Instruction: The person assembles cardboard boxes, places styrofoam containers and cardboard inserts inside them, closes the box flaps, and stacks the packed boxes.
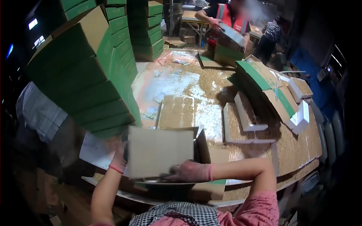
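Note:
A plain tan cardboard sheet (160, 152) is held over an open carton (204, 146) at the table's near edge, covering most of its opening. My left hand (120, 156), in a pink-cuffed glove, grips the sheet's left edge; its fingers are partly hidden and blurred. At the lower right corner, my gloved right hand (190, 171) closes on the same sheet with dark fingertips. The carton's inside shows only as a dark strip, so its contents are hidden. An open carton flap (218, 156) spreads to the right.
Tall stacks of green cartons (81, 75) stand at left. White foam pieces (245, 113) and a green-and-tan carton (267, 88) lie at right on the debris-strewn table (211, 118). Across it, a person in a red vest (230, 19) holds a white slab (232, 34) over another carton (228, 54).

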Available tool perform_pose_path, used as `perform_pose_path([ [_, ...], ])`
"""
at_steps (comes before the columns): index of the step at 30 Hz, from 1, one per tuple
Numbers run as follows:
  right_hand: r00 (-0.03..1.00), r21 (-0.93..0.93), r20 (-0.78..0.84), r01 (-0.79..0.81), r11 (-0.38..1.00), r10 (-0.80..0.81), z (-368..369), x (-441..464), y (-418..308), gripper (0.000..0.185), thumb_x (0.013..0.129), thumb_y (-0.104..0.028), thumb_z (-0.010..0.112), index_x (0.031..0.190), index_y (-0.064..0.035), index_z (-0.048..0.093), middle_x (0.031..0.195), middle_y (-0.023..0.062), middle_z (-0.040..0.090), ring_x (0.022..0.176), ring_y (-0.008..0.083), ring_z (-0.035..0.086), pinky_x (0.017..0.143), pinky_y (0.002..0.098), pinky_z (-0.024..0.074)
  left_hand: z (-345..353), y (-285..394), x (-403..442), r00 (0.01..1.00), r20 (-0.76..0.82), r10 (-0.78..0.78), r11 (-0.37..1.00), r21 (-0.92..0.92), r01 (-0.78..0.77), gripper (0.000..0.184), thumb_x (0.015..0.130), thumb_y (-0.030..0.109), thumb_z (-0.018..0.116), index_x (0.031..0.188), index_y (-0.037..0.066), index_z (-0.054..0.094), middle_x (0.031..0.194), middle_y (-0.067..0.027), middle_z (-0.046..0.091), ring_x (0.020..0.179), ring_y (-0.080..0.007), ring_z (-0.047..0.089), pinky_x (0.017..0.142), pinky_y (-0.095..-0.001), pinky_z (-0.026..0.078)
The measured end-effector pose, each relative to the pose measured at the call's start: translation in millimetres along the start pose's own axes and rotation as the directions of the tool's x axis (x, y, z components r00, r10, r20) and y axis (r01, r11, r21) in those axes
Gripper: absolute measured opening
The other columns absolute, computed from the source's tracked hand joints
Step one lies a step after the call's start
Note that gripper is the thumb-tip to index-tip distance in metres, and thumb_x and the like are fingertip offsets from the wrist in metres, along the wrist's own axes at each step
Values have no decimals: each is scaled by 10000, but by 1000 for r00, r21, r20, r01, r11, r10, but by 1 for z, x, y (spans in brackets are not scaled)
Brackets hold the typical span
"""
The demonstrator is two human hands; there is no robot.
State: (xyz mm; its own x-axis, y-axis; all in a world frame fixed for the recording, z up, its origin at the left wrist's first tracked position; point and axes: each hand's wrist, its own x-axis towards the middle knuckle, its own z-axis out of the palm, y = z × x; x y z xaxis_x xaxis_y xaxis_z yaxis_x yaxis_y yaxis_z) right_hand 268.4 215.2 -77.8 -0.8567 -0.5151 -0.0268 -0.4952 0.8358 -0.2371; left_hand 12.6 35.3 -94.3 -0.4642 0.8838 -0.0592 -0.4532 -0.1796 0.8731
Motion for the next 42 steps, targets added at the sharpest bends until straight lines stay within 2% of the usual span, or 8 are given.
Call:
perform_pose_path([
  [7,966,185,256,-97,978,47,-35,-31,16,546,946,-398,447,1432,-159,374,1311,222,506,981,397,615,838,454,513,70,31,-17,882,-17,470,502,827,-252,309,846,138,610,1153,106,590,1093,-67,595,1054,-151,554,919,-307,430],
  [9,908,122,69,-418,900,413,-48,-14,14,628,932,-471,446,1472,-184,301,1403,249,408,1115,429,549,945,480,460,102,45,-32,899,376,-224,-557,708,-435,574,774,460,642,1197,77,579,1208,-109,570,1167,-236,525,1095,-457,286],
  [17,728,357,-190,-574,737,659,-87,-44,-17,593,837,-409,647,1339,-133,492,1367,248,454,1186,388,525,984,435,445,36,58,-53,838,534,-116,-646,600,-472,519,856,272,586,1324,77,479,1220,-115,575,1210,-251,495,1101,-480,294],
  [19,611,114,-676,-467,877,413,-63,-91,-12,492,812,-261,673,1261,-104,546,1281,229,519,1112,382,565,919,433,493,-25,36,-71,992,-126,11,641,762,89,608,887,249,586,1416,44,368,1354,-106,500,1287,-222,428,1098,-399,326],
  [21,636,147,-636,-456,878,437,-3,-101,-8,449,807,-196,652,1221,-46,563,1267,208,526,1180,373,515,1019,479,416,-50,-27,-68,970,-84,-230,869,430,243,565,974,377,504,1398,20,394,1346,-122,503,1263,-219,439,1099,-321,310],
  [33,253,989,117,56,-135,960,57,-21,-48,768,846,-228,666,1431,76,271,1435,222,371,1318,276,400,1136,404,261,-17,-67,-48,958,268,99,609,746,-271,801,797,359,732,1388,18,312,1306,-176,489,1228,-262,467,1028,-381,388],
  [40,236,363,-546,-798,482,803,-63,-83,81,426,993,-208,434,1355,15,439,1378,120,485,1248,227,461,1048,353,384,39,118,-27,781,218,585,577,565,-589,512,974,202,498,1410,-15,338,1401,-111,430,1271,-221,429,1054,-335,362],
  [42,139,835,-536,-60,548,833,-178,-39,90,434,993,-230,435,1355,11,441,1371,118,492,1233,219,473,1033,348,394,5,195,-29,555,111,824,355,662,-660,464,984,215,463,1382,-8,377,1365,-117,450,1253,-225,445,1043,-339,373],
])
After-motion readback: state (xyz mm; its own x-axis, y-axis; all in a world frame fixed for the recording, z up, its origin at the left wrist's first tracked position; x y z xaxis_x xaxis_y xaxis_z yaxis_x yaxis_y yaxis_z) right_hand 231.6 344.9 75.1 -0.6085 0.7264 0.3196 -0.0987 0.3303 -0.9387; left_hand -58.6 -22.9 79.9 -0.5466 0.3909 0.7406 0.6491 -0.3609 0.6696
